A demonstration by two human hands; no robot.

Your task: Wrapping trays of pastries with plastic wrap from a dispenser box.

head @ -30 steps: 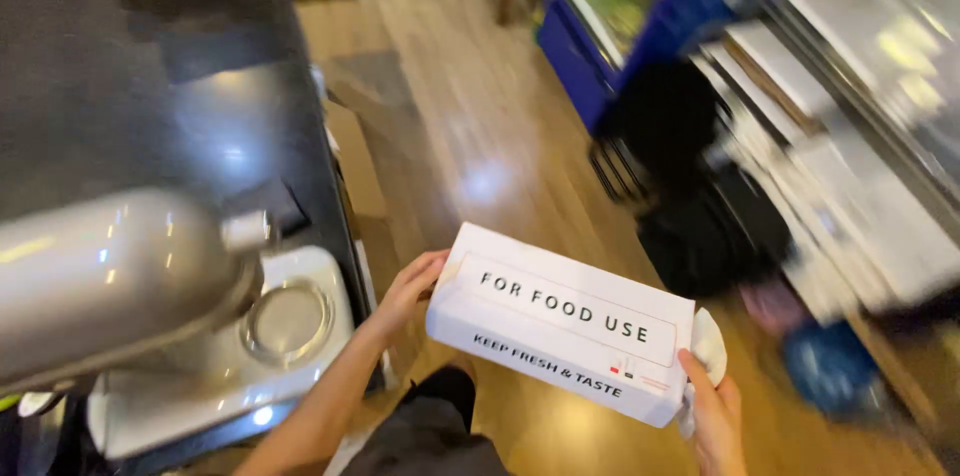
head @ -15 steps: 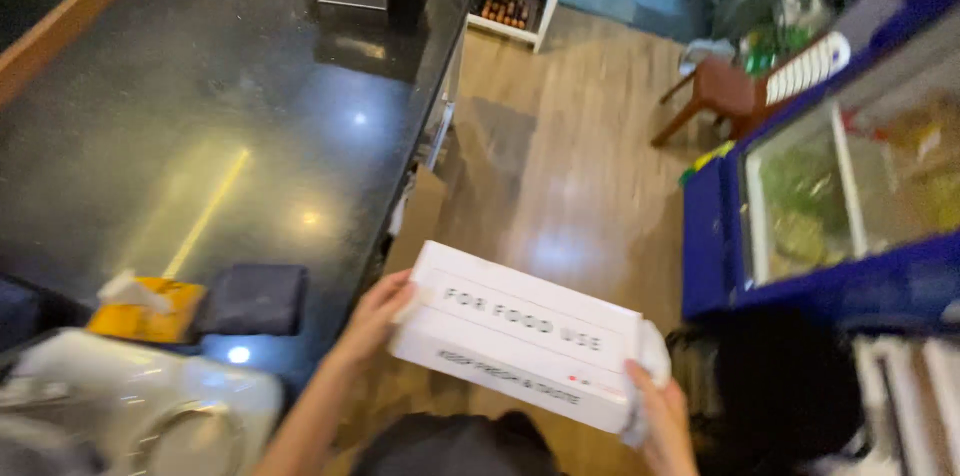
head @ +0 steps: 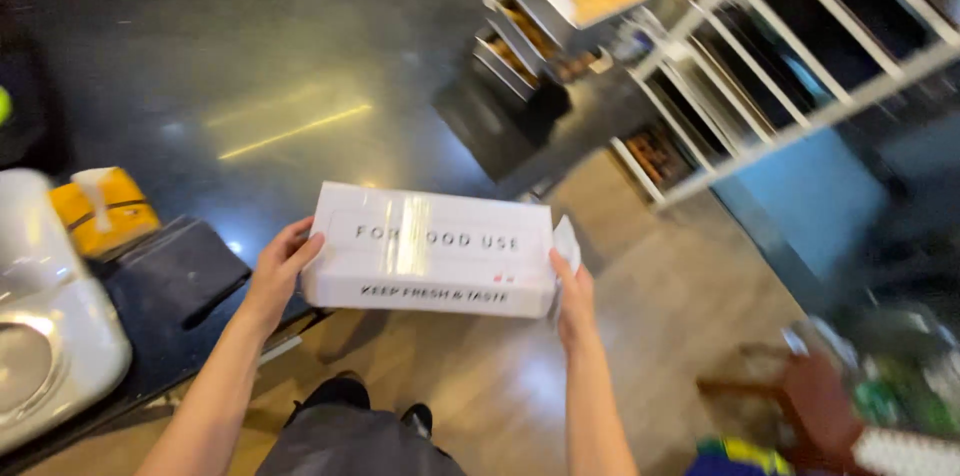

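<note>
Person's wearing no sleeves on either forearm, w/ nothing on the wrists; left hand (head: pixel 280 271) & right hand (head: pixel 573 298) showing no gloves or rings. Dark grey garment showing below, dark shoes.

dark counter (head: pixel 300 86), tray rack (head: pixel 760 46)

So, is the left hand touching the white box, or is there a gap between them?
Touching. The head view shows the left hand with its fingers pressed against the left end of the long white box, no gap visible; the right hand grips the other end.
</note>
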